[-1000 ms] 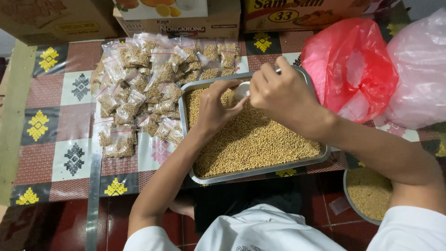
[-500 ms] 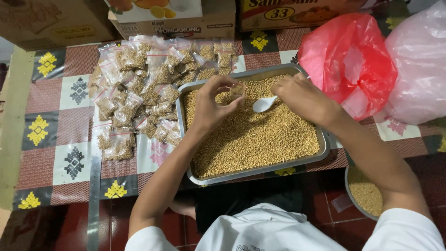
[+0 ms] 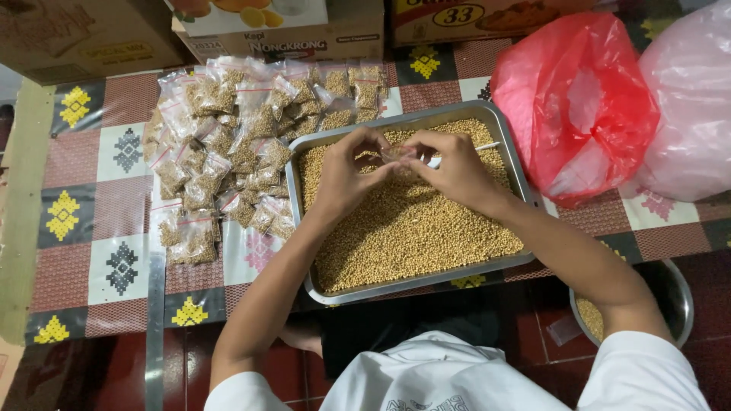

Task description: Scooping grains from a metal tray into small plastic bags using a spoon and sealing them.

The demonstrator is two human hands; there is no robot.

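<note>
Over the metal tray (image 3: 293, 164) of seeds, left hand (image 3: 346, 171) and right hand (image 3: 453, 169) both pinch one small clear bag (image 3: 398, 154), so spills drop back in; filled bags (image 3: 221, 144) sit left on the tabletop (image 3: 91, 221).

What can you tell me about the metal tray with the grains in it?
The tray is a rectangular, shallow pan of dull silvery metal with rounded corners and a rolled rim. It lies flat on the patterned tablecloth, its near edge overhanging the table's front. A layer of small tan grains fills it nearly wall to wall. The heap of filled bags lies against its left side, and a red bag sits by its right corner. The left hand and right hand hover over its far half, pinching a small clear bag.
</note>
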